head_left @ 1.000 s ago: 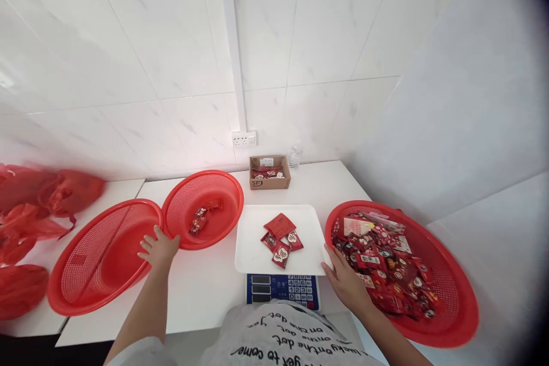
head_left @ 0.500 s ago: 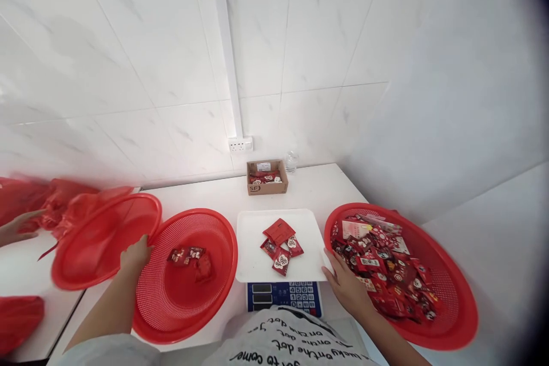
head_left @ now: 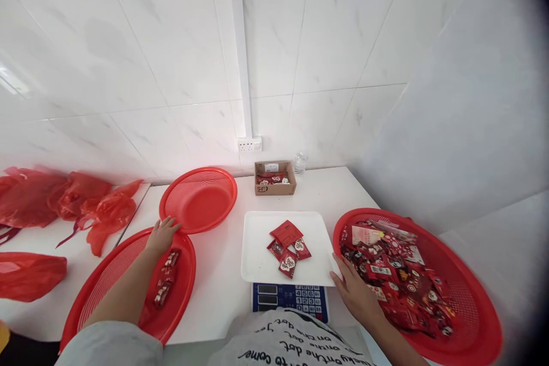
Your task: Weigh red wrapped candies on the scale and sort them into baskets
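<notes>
My left hand reaches over the front left red basket, fingers spread at the near rim of an empty red basket behind it. Several small red packets lie in the front left basket, partly hidden by my forearm. My right hand is open, its fingers stretched out between the right front corner of the white tray and the right basket's rim. Several red packets lie on the tray, which sits on a blue scale. The right red basket holds many mixed packets.
A small cardboard box of packets stands near the wall, beside a clear plastic container. Red plastic bags lie on the left table, with another red bag nearer. Something black and yellow shows at lower left.
The empty basket has moved from the far left to the back, and the basket with few packets has shifted left. A co-worker's hand at the left edge is gone from view.
</notes>
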Motion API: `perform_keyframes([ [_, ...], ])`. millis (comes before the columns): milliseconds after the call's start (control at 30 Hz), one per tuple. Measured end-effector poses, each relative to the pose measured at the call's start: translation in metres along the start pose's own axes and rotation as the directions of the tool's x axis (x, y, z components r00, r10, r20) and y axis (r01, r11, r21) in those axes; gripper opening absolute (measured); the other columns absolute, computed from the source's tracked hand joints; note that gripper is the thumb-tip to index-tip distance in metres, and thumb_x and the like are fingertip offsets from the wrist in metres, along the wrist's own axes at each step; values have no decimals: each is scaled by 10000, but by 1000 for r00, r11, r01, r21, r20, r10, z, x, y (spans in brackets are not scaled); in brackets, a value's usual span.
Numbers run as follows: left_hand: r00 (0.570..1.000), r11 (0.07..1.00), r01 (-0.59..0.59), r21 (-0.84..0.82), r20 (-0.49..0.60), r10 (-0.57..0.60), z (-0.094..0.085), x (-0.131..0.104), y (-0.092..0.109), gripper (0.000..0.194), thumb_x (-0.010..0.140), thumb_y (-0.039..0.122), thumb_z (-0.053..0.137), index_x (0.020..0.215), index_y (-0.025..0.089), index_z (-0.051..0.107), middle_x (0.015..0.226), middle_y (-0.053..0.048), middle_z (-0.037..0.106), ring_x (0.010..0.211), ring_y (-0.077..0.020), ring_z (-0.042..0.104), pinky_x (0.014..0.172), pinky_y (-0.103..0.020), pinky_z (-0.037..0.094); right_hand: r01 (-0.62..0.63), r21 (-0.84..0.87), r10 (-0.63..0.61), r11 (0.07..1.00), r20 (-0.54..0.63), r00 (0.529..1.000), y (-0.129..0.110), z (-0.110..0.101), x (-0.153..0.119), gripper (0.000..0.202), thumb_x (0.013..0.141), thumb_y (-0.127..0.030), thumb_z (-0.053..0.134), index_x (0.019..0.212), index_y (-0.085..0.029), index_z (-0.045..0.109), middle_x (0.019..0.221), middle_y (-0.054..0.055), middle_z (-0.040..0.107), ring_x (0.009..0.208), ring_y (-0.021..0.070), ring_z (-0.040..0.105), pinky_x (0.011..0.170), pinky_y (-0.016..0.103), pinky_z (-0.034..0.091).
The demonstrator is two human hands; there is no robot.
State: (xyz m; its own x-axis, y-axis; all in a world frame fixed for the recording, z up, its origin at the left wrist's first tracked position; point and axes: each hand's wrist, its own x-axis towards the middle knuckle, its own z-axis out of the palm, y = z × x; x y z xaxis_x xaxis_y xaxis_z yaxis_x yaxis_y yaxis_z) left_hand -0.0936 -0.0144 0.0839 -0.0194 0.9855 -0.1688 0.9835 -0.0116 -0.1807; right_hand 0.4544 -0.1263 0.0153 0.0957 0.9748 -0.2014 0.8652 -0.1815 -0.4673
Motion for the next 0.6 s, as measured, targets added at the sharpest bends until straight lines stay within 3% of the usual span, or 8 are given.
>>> perform_keyframes([
  [100, 999, 996, 3, -91, -50, -8, -5, 1, 25, 611, 711, -17, 336, 1270, 168, 498, 1384, -97, 434, 1342, -249, 265, 1082, -458, 213, 4, 8, -4, 1000, -5, 1000, 0, 0, -1, 560, 879, -463, 241, 1368, -213, 353, 1441, 87, 331, 1290, 247, 364, 977, 425, 396],
  [233, 963, 922, -266, -281, -38, 267, -3, -8, 75, 495, 851, 212, 352, 1344, 222, 395, 1361, -45, 474, 1307, -200, 338, 1099, -419, 200, 4, 5, -4, 1000, -13, 1000, 1, 1, 0, 554, 881, -460, 243, 1368, -220, 352, 1437, 85, 340, 1284, 242, 375, 974, 423, 398],
  [300, 943, 900, -321, -296, -10, 333, 1, -14, 96, 466, 878, 296, 361, 1336, 228, 406, 1323, -57, 514, 1272, -217, 390, 1095, -454, 186, 7, 2, -7, 1000, -5, 1000, 1, 1, 0, 563, 881, -459, 236, 1373, -207, 345, 1441, 88, 332, 1301, 233, 350, 1000, 416, 374],
  [400, 958, 923, -284, -260, -39, 284, 8, -16, 113, 404, 898, 247, 337, 1274, 234, 485, 1218, -74, 595, 1182, -223, 484, 1084, -480, 181, -4, -4, 4, 1000, 15, 1000, 0, 0, 0, 575, 881, -459, 231, 1382, -194, 331, 1447, 98, 318, 1310, 235, 333, 1018, 413, 351],
  [600, 975, 936, -221, -275, -92, 204, 5, 3, 118, 413, 886, 146, 315, 1226, 246, 527, 1099, -69, 643, 1109, -215, 537, 1069, -475, 207, -39, -15, 39, 999, 25, 999, -6, -5, -2, 554, 887, -448, 236, 1382, -217, 329, 1444, 101, 319, 1288, 251, 367, 985, 436, 374],
])
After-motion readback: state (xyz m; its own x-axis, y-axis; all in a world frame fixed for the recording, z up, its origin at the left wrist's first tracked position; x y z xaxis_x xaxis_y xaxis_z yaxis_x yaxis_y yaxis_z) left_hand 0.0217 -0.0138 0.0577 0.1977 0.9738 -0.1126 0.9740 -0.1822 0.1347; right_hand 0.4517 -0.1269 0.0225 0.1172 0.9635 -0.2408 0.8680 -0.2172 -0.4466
